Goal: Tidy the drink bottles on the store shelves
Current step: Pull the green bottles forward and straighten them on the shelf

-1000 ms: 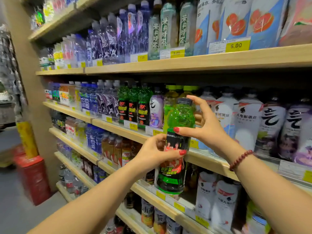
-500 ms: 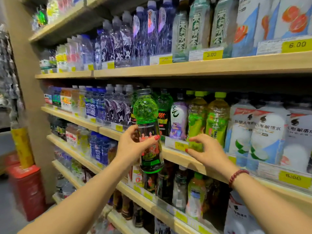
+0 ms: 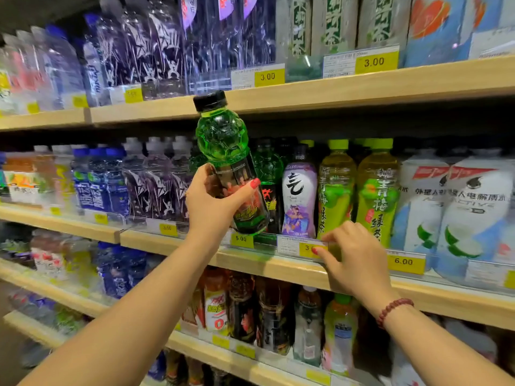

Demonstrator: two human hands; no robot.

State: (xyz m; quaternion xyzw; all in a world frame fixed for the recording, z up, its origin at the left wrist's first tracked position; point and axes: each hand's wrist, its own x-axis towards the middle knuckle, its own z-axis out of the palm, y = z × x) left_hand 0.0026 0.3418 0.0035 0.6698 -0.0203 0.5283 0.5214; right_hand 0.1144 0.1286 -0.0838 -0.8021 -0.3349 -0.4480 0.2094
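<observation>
Green drink bottle [image 3: 223, 140], black cap, slightly tilted, base just above the middle shelf [image 3: 145, 241] front edge, before matching green bottles [image 3: 267, 168] | left hand [image 3: 214, 207] wraps its dark label | right hand [image 3: 356, 260] fingers bent over the price rail [image 3: 289, 245], thumb on its yellow tag | purple-label bottle [image 3: 299, 190] just right of held bottle

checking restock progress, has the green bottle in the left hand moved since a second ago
Yes. The green bottle went left: it was right of the purple-label bottle standing on the shelf, and now it is left of it.
</observation>
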